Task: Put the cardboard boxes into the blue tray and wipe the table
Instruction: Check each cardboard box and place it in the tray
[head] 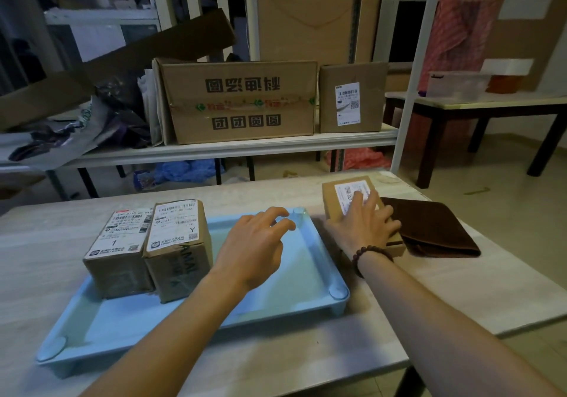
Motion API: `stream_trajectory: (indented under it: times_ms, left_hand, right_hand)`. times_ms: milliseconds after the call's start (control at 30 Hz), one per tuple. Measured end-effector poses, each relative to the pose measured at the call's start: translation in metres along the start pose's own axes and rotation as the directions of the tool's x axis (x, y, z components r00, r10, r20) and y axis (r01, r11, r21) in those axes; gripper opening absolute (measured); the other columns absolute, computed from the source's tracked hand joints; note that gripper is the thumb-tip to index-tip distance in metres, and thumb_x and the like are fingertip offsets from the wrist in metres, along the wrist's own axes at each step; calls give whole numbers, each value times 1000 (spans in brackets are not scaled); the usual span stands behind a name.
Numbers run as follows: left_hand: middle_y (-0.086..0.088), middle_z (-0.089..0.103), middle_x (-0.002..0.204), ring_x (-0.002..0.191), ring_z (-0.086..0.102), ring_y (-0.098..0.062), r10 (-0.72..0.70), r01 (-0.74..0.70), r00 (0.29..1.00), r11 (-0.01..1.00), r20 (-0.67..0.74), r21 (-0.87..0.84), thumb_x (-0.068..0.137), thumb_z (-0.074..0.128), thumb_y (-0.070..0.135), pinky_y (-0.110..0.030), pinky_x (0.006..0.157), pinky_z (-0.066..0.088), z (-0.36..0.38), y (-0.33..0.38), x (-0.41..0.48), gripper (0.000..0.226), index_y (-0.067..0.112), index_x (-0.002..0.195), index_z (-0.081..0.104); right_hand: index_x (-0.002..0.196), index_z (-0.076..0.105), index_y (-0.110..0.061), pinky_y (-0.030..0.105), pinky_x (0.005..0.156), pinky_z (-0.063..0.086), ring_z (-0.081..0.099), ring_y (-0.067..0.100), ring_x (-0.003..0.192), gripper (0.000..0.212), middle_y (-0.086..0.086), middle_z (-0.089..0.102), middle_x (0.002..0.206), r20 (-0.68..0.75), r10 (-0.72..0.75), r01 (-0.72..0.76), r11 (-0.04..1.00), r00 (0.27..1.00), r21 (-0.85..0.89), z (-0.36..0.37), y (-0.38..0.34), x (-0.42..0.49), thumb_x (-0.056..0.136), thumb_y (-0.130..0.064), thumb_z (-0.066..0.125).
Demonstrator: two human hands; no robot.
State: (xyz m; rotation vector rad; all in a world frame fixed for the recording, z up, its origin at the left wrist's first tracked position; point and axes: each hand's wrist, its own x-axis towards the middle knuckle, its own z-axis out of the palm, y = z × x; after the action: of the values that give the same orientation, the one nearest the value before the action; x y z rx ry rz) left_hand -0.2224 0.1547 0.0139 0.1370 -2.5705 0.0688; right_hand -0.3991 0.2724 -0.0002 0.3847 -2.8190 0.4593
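A light blue tray (306, 277) lies on the pale wooden table. Two labelled cardboard boxes stand side by side in its left half: one marked "1" (122, 252) and one marked "Y" (179, 243). A third, flat cardboard box (337, 200) lies on the table just right of the tray. My right hand (363, 228) lies on top of this box, fingers spread over its white label and curling at its right edge. My left hand (256, 243) hovers over the tray's free right half, fingers loosely bent, holding nothing.
A folded brown cloth (435, 228) lies on the table right of the flat box, touching it. Behind the table, a white shelf (214, 151) carries big cartons and clutter. A dark-legged table (491, 105) stands at the far right.
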Motion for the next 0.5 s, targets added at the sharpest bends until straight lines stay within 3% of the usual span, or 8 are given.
stream_trajectory:
  times_ms: [100, 167, 267, 333, 367, 433, 500]
  left_hand:
    - [-1, 60, 134, 106, 64, -26, -66, 62, 997, 991, -31, -117, 89, 58, 5, -40, 90, 52, -1, 0, 1, 38, 19, 125, 63]
    - [7, 52, 141, 119, 56, -14, -245, 226, 969, 916, -17, -332, 99, 50, 20, -35, 97, 49, -5, 3, 5, 41, 23, 139, 50]
    - [13, 37, 152, 127, 40, 2, -474, 446, 868, 613, 149, -652, 100, 44, 46, -27, 105, 34, -18, 8, 18, 62, 22, 155, 26]
    - [17, 30, 152, 133, 32, 2, -526, 460, 814, 327, 246, -825, 94, 45, 61, -28, 110, 27, -31, 6, 27, 77, 24, 157, 21]
    - [13, 35, 154, 136, 37, -4, -541, 429, 799, 208, 262, -879, 92, 48, 62, -34, 113, 32, -36, 2, 30, 77, 27, 155, 24]
    - [8, 57, 139, 124, 57, -13, -589, 383, 768, 104, 253, -918, 96, 55, 44, -45, 102, 49, -49, -6, 32, 57, 29, 147, 36]
    - [6, 63, 130, 115, 62, -15, -650, 392, 713, 59, 263, -918, 96, 61, 27, -45, 93, 55, -62, -18, 27, 50, 26, 142, 42]
  right_hand:
    - [138, 38, -22, 50, 93, 36, 41, 39, 116, 86, 12, 30, 150, -149, -77, 82, 996, 986, 24, -20, -9, 1, 71, -65, 71]
    - [139, 38, -21, 51, 96, 36, 39, 39, 122, 86, 11, 29, 153, -233, -132, 168, 975, 963, 143, -36, -21, -1, 71, -63, 70]
    - [140, 39, -23, 53, 101, 36, 36, 37, 133, 89, 6, 31, 157, -352, -226, 352, 867, 908, 353, -54, -42, -16, 69, -68, 68]
    - [143, 37, -23, 51, 105, 35, 33, 34, 138, 93, 5, 30, 158, -400, -303, 470, 767, 865, 436, -61, -59, -33, 69, -73, 64]
    - [144, 36, -23, 49, 106, 34, 31, 33, 140, 92, 5, 28, 160, -421, -349, 528, 716, 837, 457, -62, -67, -41, 71, -73, 62]
    - [149, 33, -23, 43, 107, 31, 27, 28, 143, 93, 3, 22, 163, -430, -460, 628, 615, 777, 478, -60, -77, -52, 74, -70, 63]
    - [154, 27, -29, 37, 113, 25, 21, 16, 147, 94, -4, 14, 166, -368, -564, 654, 468, 739, 595, -53, -81, -55, 77, -69, 61]
